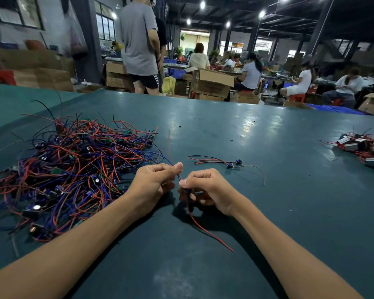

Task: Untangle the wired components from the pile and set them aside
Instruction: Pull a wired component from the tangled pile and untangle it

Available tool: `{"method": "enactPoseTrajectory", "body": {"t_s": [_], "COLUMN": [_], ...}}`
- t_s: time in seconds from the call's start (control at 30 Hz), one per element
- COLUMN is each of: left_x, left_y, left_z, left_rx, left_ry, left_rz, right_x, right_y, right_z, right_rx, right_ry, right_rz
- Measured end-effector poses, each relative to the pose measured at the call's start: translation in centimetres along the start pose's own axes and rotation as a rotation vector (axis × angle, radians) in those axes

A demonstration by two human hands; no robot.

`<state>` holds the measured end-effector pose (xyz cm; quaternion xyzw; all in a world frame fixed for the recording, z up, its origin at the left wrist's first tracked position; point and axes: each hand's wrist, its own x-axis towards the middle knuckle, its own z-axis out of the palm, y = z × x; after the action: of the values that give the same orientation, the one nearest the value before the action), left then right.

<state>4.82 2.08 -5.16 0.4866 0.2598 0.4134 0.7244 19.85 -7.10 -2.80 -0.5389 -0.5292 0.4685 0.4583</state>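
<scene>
I logged left hand [158, 180] and right hand [205, 188] fingers pinched on one wired component [203, 228], just beside the pile [69, 169] on the desk [225, 130]; I judged a hard tug could drag snagged neighbours or tear a lead.

Tangled red-blue wire pile [69, 169], one wire [203, 228] held, two components [233, 164] apart

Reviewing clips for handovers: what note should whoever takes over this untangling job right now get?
The left hand pinches blue and red wires of the wired component beside the pile. The right hand grips the same component lower down; its red wire trails toward the person. The pile lies left on the table. Done: two set-aside components lie right of the hands. To do: free the held one, then nearly the whole pile.
</scene>
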Motion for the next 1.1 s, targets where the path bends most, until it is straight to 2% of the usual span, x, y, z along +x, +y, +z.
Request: {"method": "enactPoseTrajectory", "body": {"t_s": [0.13, 0.4, 0.7, 0.77, 0.87, 0.93, 1.0, 1.1], "left_x": [-0.1, 0.0, 0.2, 0.2, 0.4, 0.3, 0.0, -1.2], "left_y": [0.5, 1.0, 1.3, 1.3, 1.3, 1.1, 1.0, 0.8], "left_z": [0.0, -0.2, -0.1, -0.2, -0.4, -0.1, 0.5, 1.5], "left_rx": [-0.032, -0.184, -0.244, -0.264, -0.261, -0.195, -0.011, 0.320], "left_ry": [0.096, 0.144, 0.191, 0.207, 0.206, 0.168, 0.091, -0.115], "left_rz": [-0.005, -0.080, -0.113, -0.122, -0.153, -0.138, -0.077, 0.043], "right_x": [-0.4, -1.3, -1.6, -1.5, -1.0, -0.7, -0.5, -0.4], "right_y": [-0.4, 0.0, 0.0, 0.2, 0.5, 0.7, 0.8, 0.7], "right_z": [0.2, 0.0, -0.4, -0.4, -0.1, -0.3, -0.5, -0.8], "right_rx": [-0.034, -0.060, -0.016, 0.035, 0.058, 0.200, 0.381, 0.457], "right_ry": [-0.113, -0.274, -0.338, -0.290, -0.062, 0.054, 0.120, 0.225], "right_rz": [-0.008, 0.000, 0.006, 0.002, 0.012, 0.004, -0.003, -0.023]}}
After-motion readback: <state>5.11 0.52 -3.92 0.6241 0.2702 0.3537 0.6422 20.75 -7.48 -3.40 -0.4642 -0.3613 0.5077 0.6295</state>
